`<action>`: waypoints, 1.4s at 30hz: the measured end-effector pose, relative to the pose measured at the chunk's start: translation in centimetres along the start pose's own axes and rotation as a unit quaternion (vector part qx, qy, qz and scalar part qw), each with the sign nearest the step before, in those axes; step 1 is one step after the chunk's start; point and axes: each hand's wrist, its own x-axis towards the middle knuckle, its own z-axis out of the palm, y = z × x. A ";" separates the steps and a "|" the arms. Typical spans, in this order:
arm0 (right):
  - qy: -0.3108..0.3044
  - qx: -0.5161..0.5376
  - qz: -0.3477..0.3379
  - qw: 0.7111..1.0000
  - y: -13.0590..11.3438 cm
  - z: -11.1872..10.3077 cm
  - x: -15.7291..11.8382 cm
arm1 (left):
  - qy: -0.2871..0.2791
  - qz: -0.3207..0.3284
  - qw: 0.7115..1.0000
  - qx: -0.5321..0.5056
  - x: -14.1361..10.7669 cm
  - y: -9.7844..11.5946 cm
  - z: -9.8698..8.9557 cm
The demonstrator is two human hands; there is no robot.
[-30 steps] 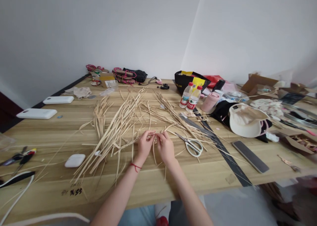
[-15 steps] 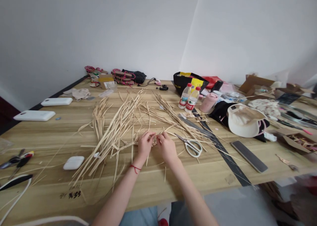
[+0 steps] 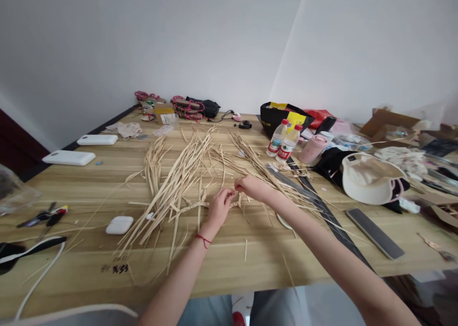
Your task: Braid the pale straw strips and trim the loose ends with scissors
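A braided straw strip lies across the middle of the wooden table, its right part running under my fingers. My left hand, with a red string on its wrist, is closed in a pinch on the strip. Just above and to the right, my right hand is closed, fingertips bent down near the left fingertips; what it holds is too small to make out. Loose straw strands spread to the left and behind. Scissors are mostly hidden beneath my right forearm.
Two water bottles, a pink cup and a cream cap stand or lie at the right. A dark phone rests near the front right. At the left are a white case and white power banks.
My right hand has risen and turned, its forearm now slanting across the scissors. My left hand stays at the braid. The whole view has shifted, so objects appear further right.
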 end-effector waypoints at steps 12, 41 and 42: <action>-0.145 0.359 -0.011 0.922 4.2 0.5 1.3 | -0.027 -0.050 0.997 -0.042 -0.2 0.3 -0.9; 0.111 0.646 0.157 0.738 0.7 7.9 -1.0 | 0.035 -0.096 0.989 -0.103 0.1 -1.1 -0.5; 0.110 0.627 0.157 0.755 0.8 7.8 -1.0 | 0.037 -0.101 0.989 -0.101 0.1 -1.2 -0.5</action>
